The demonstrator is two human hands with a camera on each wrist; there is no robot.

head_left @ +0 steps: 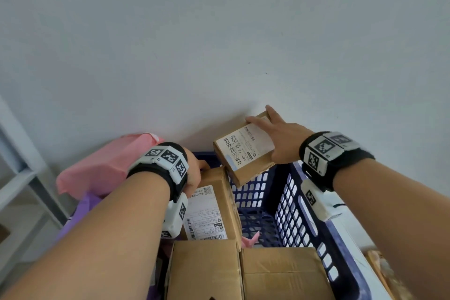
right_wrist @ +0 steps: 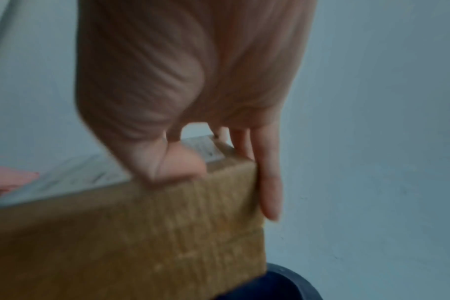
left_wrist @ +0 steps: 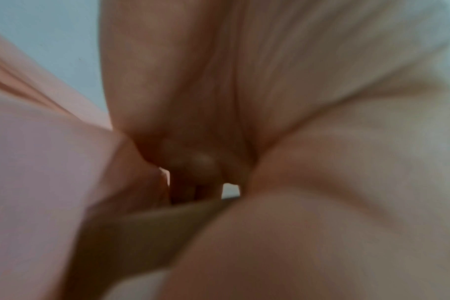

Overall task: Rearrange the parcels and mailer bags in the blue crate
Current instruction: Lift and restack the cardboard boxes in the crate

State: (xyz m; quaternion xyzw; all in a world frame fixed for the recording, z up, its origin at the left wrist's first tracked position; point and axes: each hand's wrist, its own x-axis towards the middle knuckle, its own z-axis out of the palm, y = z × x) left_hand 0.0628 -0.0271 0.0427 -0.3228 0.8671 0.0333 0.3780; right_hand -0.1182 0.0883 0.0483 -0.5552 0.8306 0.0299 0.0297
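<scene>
A blue slotted crate [head_left: 292, 214] holds several cardboard parcels. My right hand [head_left: 270, 129] grips a small labelled cardboard box [head_left: 243, 151] and holds it tilted in the air over the crate's far edge; in the right wrist view the thumb presses its label side and the fingers [right_wrist: 267, 182] run down the far side of the small box [right_wrist: 141, 233]. My left hand [head_left: 194, 170] curls over the top edge of a labelled parcel [head_left: 214, 209] standing upright in the crate. A pink mailer bag [head_left: 104, 163] bulges at the crate's far left, above a purple one [head_left: 82, 204].
Two plain cardboard boxes [head_left: 204, 270] [head_left: 282, 273] fill the crate's near end. A scrap of pink bag [head_left: 250, 238] shows low in the gap at the far right of the crate. A white frame [head_left: 22, 173] stands to the left, and a pale wall lies behind.
</scene>
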